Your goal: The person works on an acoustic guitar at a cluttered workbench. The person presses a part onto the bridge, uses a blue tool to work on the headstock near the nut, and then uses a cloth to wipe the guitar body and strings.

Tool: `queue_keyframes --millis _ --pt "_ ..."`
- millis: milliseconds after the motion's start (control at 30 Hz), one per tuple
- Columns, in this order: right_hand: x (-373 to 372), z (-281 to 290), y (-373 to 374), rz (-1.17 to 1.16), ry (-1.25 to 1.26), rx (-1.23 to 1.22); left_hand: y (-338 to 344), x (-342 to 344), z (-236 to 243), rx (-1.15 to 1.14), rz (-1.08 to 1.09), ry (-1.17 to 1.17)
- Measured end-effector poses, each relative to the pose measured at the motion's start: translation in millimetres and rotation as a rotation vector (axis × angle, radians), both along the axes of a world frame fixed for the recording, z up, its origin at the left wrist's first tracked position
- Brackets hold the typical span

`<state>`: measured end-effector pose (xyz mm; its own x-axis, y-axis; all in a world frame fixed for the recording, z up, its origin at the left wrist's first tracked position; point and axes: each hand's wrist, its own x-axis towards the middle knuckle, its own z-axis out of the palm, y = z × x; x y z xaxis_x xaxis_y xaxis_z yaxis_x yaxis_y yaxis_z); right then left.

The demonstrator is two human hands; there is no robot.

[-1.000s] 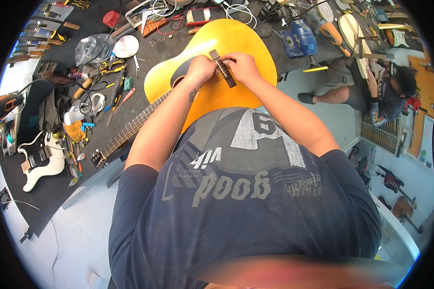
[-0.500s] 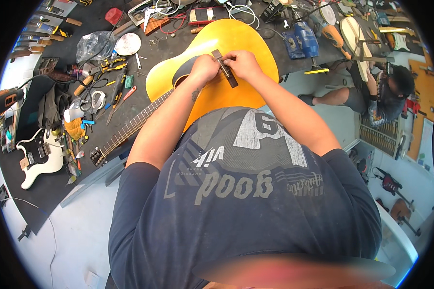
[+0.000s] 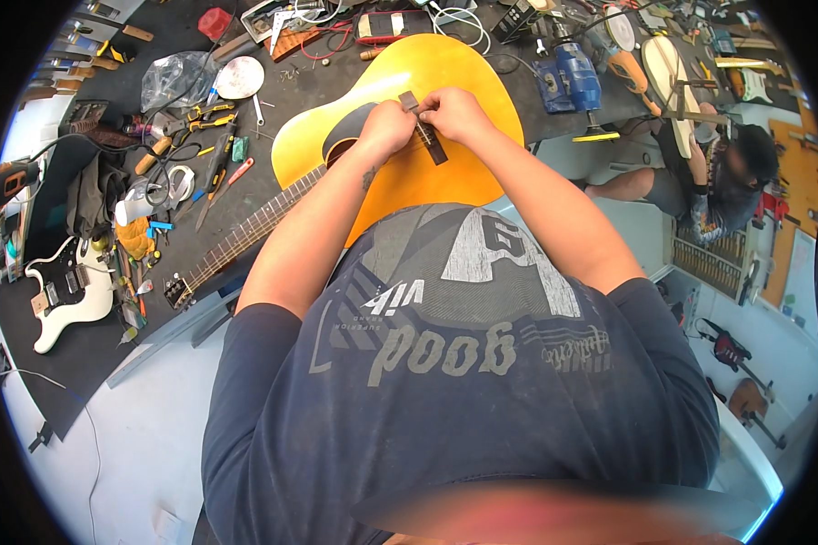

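Observation:
A yellow acoustic guitar (image 3: 454, 68) lies on the bench, its neck (image 3: 259, 218) angled toward the lower left and its dark pickguard (image 3: 345, 123) beside the soundhole. Both hands are at the dark bridge (image 3: 436, 150). My left hand (image 3: 388, 127) is closed, its curled fingertips at the bridge's left side among the strings; what they grip is hidden. Just right of it, my right hand (image 3: 450, 113) has thumb and index finger drawn together over the bridge's upper part, on something too small to make out, with the other fingers bent.
The dark bench (image 3: 264, 154) holds scattered tools (image 3: 214, 173), a white electric guitar body (image 3: 68, 322), a plastic bag (image 3: 173, 82) and a blue machine (image 3: 573, 73). At right a seated person (image 3: 727, 182) holds a pale wooden piece (image 3: 663, 68). Guitars (image 3: 736, 363) stand below them.
My right hand has edged slightly upward at the bridge, while my left hand stays nearly in place, fingers still curled. The seated person at right has shifted a little.

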<state>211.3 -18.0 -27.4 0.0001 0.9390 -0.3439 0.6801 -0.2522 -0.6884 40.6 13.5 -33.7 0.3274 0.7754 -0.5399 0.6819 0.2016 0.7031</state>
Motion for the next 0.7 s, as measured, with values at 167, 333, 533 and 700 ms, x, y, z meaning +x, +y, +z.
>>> queue_keyframes --millis 167,333,533,700 --pt "-1.7 -1.4 6.9 0.041 -0.089 -0.007 2.7 0.6 -2.1 -0.05 0.025 -0.003" --pt "-1.2 7.5 13.3 -0.052 -0.031 -0.139 0.5 -0.5 5.3 -0.035 -0.005 -0.014" --pt "0.5 8.0 18.0 -0.12 0.047 -0.262 3.5 1.3 4.9 0.009 -0.068 0.037" --pt "-0.4 2.4 16.5 -0.065 -0.036 -0.213 3.7 -1.7 2.8 0.147 -0.228 0.178"
